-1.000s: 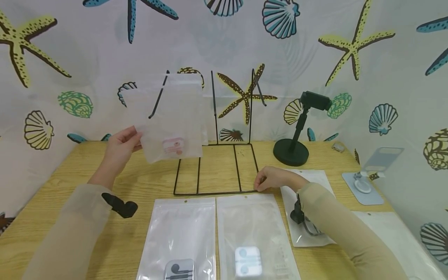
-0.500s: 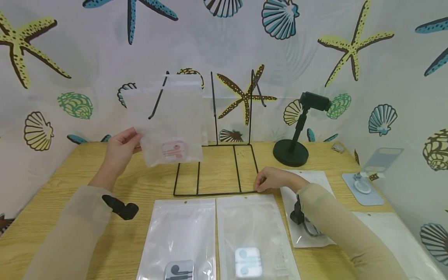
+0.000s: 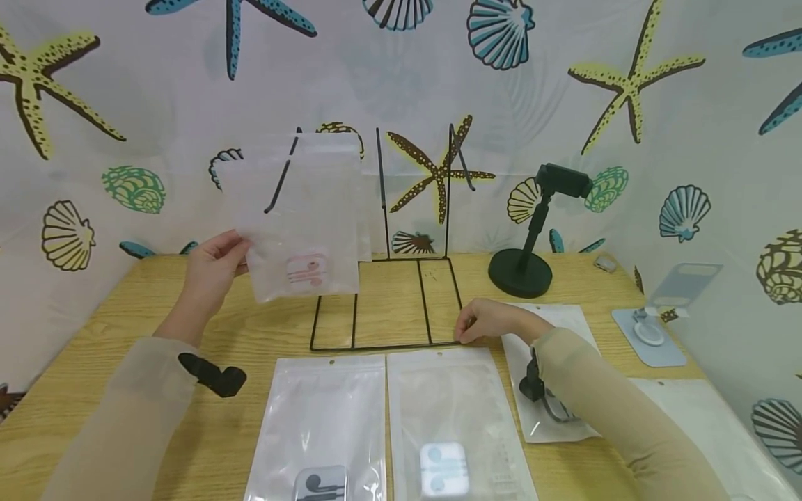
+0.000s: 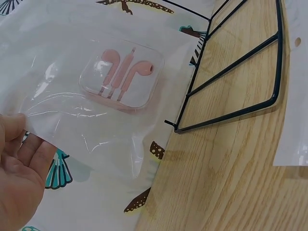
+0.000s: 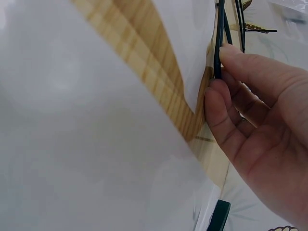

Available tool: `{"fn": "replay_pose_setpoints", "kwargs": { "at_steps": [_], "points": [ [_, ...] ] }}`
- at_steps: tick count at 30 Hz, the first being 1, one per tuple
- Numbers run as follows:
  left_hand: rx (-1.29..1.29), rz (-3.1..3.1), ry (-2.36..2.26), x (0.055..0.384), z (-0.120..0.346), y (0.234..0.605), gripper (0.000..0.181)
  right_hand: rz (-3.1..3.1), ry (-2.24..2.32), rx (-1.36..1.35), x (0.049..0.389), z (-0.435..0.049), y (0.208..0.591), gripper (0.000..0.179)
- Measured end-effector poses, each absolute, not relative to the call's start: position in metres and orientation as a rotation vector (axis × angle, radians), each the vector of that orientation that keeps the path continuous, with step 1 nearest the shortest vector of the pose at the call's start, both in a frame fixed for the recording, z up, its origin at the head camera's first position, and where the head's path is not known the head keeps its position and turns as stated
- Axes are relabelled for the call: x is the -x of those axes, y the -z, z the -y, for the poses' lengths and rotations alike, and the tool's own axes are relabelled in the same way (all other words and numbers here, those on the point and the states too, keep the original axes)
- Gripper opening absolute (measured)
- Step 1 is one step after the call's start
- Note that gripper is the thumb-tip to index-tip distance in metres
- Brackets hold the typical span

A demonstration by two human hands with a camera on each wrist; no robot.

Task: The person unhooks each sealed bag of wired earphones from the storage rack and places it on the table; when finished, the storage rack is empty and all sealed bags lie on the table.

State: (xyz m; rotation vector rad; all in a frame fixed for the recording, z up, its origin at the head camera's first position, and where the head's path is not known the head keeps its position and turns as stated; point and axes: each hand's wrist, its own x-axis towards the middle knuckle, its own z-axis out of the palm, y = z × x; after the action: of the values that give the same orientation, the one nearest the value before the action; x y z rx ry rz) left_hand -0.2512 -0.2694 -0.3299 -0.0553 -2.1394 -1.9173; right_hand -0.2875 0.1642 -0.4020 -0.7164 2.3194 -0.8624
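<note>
A clear plastic zip bag (image 3: 326, 209) hangs from the left hook of a black wire rack (image 3: 388, 345). Inside it, low down, lies a small clear case of pink earphones (image 4: 122, 77). My left hand (image 3: 211, 275) pinches the bag's lower left edge between thumb and fingers, drawing the bottom forward. At the rack's front right corner, my right hand (image 3: 491, 320) pinches the base wire; the right wrist view shows thumb and fingertips on either side of it. The rack's right hook holds nothing. Behind the front bag, another bag's edge (image 3: 365, 229) shows.
Two bags lie before the rack, one with dark earphones (image 3: 321, 481), the other with light blue ones (image 3: 444, 467). Another bag (image 3: 526, 417) lies under my right forearm, and one more (image 3: 708, 424) at far right. Behind stand a black stand (image 3: 520, 271) and a phone holder (image 3: 651, 341).
The bag's bottom edge has swung slightly forward and lower in the head view, and the left hand has shifted a little left with it. The right hand stays on the rack's corner.
</note>
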Motion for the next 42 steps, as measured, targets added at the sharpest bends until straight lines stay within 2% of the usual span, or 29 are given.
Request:
{"fn": "replay_pose_setpoints", "kwargs": {
  "at_steps": [8,18,30,42],
  "points": [
    [0.133,2.054,2.012,0.246,0.271,0.330,0.018,-2.319,0.862,0.735,0.289,-0.165,0.403,0.006],
    [0.148,2.109,1.961,0.236,0.274,0.333,0.012,-2.318,0.863,0.745,0.288,-0.165,0.404,0.005],
    [0.168,2.067,2.000,0.225,0.275,0.333,0.021,-2.330,0.846,0.760,0.287,-0.165,0.399,0.005],
    [0.188,2.150,1.941,0.211,0.278,0.332,0.016,-2.325,0.846,0.738,0.285,-0.165,0.399,0.006]
  ]
}}
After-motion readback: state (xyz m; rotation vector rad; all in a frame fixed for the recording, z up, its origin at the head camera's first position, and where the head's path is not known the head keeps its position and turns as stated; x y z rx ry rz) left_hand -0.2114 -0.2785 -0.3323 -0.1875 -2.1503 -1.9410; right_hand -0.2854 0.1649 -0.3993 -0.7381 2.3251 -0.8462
